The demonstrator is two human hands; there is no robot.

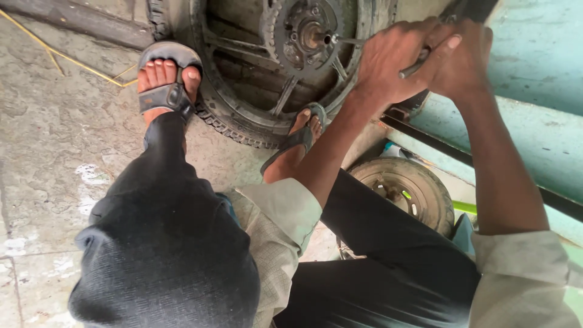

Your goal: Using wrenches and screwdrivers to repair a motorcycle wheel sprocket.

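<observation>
A motorcycle wheel [237,124] with a black tyre and a toothed sprocket [280,36] lies on the concrete floor. A thin metal wrench [349,41] runs from the hub axle to my hands. My left hand [388,61] and my right hand [464,64] are clasped together around its handle, whose end [412,68] shows between the fingers. Both my feet wear sandals. The left foot [164,79] presses on the tyre's edge and the right foot [300,133] rests on its lower rim.
A smaller wheel with a tyre [407,188] lies by my right knee. A black metal bar [443,146] runs along a pale green wall [534,54]. A green object [465,208] sits beside the small wheel. A yellow cord [61,58] crosses the floor at the top left.
</observation>
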